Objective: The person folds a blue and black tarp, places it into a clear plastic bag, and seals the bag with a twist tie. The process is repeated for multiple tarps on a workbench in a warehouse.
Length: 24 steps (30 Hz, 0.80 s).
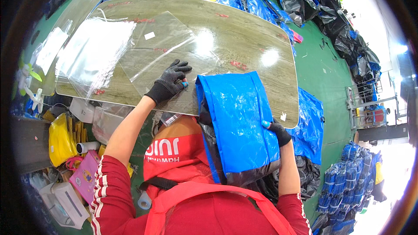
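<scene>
A folded blue tarp point(237, 117) with black parts along its left side and lower end hangs over the table's near edge and in front of my body. My right hand point(278, 133), in a dark glove, grips its right edge with the blue-tipped thumb on top and the fingers hidden beneath. My left hand point(171, 82), in a black dotted glove with bare fingertips, lies on the table left of the tarp. Its upper fingers stretch out, and the thumb side shows a blue tip. Beside it lies a clear plastic bag point(163, 45) with a small white label.
A pile of clear bags point(98, 52) covers the left of the wood-patterned table point(244, 30). Folded blue tarps point(248, 2) heap beyond it, with black sheeting point(305, 0) farther right. Stacked blue bundles point(346, 178) stand at lower right. Yellow packs point(61, 139) sit at left.
</scene>
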Motion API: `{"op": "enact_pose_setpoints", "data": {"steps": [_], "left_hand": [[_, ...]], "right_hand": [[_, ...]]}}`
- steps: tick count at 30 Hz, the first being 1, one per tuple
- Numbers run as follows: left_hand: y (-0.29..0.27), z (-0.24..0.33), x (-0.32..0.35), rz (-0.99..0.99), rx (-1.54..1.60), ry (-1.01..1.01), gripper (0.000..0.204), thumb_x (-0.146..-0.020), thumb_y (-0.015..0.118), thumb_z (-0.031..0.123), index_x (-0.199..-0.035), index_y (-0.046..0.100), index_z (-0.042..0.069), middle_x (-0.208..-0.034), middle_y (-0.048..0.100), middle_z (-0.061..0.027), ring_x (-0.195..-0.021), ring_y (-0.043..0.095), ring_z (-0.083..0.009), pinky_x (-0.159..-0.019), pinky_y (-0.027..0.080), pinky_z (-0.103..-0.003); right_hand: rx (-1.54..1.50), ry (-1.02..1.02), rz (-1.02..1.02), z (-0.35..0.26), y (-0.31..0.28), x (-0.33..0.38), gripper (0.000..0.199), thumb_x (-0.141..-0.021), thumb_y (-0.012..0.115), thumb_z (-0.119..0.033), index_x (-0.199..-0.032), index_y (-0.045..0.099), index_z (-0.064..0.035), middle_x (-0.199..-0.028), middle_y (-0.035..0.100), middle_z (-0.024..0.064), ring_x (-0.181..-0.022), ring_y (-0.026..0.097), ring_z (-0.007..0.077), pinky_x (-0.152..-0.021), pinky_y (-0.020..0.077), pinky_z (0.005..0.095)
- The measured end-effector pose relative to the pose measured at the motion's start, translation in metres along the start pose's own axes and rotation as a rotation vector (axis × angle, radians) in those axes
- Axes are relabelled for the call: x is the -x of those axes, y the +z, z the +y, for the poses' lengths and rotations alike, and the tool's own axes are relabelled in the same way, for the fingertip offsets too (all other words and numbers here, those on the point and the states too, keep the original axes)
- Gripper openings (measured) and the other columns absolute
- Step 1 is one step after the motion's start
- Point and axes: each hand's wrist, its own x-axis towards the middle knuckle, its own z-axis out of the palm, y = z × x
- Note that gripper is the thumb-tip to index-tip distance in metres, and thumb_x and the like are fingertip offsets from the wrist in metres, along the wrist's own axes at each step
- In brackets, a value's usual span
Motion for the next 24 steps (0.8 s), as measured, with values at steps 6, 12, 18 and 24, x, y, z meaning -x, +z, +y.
{"op": "enact_pose_setpoints", "data": {"steps": [6, 12, 18, 24], "left_hand": [[-0.005, 0.004, 0.002, 0.060, 0.171, -0.159, 0.019, -0.085, 0.065, 0.020, -0.092, 0.061, 0.002, -0.118, 0.062, -0.0138, -0.119, 0.050, -0.0238, -0.105, 0.035, -0.037], [-0.025, 0.016, -0.022, 0.011, 0.467, -0.285, 0.022, -0.093, 0.057, 0.024, -0.090, 0.055, 0.002, -0.080, 0.055, -0.0040, -0.079, 0.049, -0.0127, -0.079, 0.044, -0.030], [-0.064, 0.050, -0.025, -0.174, -0.091, -0.180, 0.025, -0.092, 0.054, 0.022, -0.110, 0.060, 0.005, -0.100, 0.062, -0.0184, -0.098, 0.060, -0.0318, -0.086, 0.047, -0.038], [-0.066, 0.063, 0.003, 0.107, -0.061, -0.140, 0.033, -0.093, 0.055, 0.023, -0.121, 0.058, 0.006, -0.101, 0.065, -0.0175, -0.095, 0.063, -0.0327, -0.086, 0.047, -0.040]], "right_hand": [[-0.001, 0.025, 0.053, -0.010, -0.001, 0.004, 0.073, -0.077, 0.076, -0.029, -0.134, 0.044, 0.0026, -0.121, 0.059, 0.0174, -0.100, 0.063, 0.0261, -0.085, 0.0542, 0.0396], [-0.033, 0.042, -0.048, -0.033, 0.070, -0.001, 0.069, -0.078, 0.076, -0.027, -0.133, 0.045, 0.0017, -0.121, 0.058, 0.0175, -0.102, 0.062, 0.0252, -0.086, 0.0534, 0.0379], [0.114, -0.071, -0.425, 0.001, 0.143, -0.026, 0.079, -0.079, 0.077, -0.028, -0.140, 0.037, 0.0016, -0.137, 0.049, 0.0150, -0.122, 0.050, 0.0245, -0.103, 0.0415, 0.0380], [0.269, -0.020, -0.547, -0.026, 0.128, -0.039, 0.064, -0.084, 0.072, -0.032, -0.131, 0.050, 0.0044, -0.128, 0.057, 0.0153, -0.118, 0.053, 0.0234, -0.102, 0.0416, 0.0357]]}}
